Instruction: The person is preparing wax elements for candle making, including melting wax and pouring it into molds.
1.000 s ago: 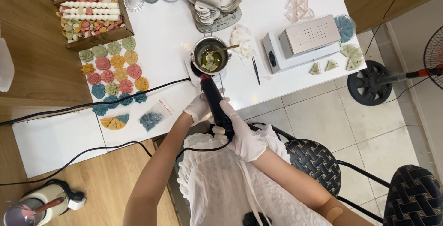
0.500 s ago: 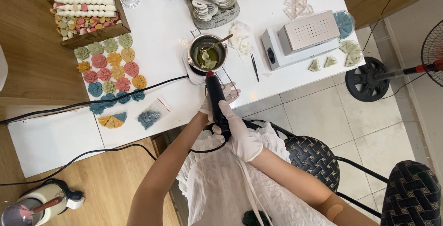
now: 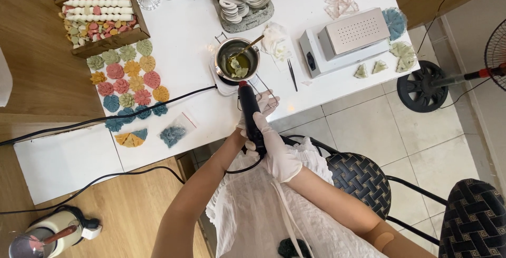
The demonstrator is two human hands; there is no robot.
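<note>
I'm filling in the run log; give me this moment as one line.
right hand: grips black heat gun | left hand: steadies it | nozzle: toward small pot | surface: white table

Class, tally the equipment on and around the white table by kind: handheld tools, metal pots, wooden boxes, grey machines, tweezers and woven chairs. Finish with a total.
Black handheld tool: 1
Metal pot: 1
Wooden box: 1
Grey machine: 1
Tweezers: 1
Woven chairs: 2
Total: 7
</note>
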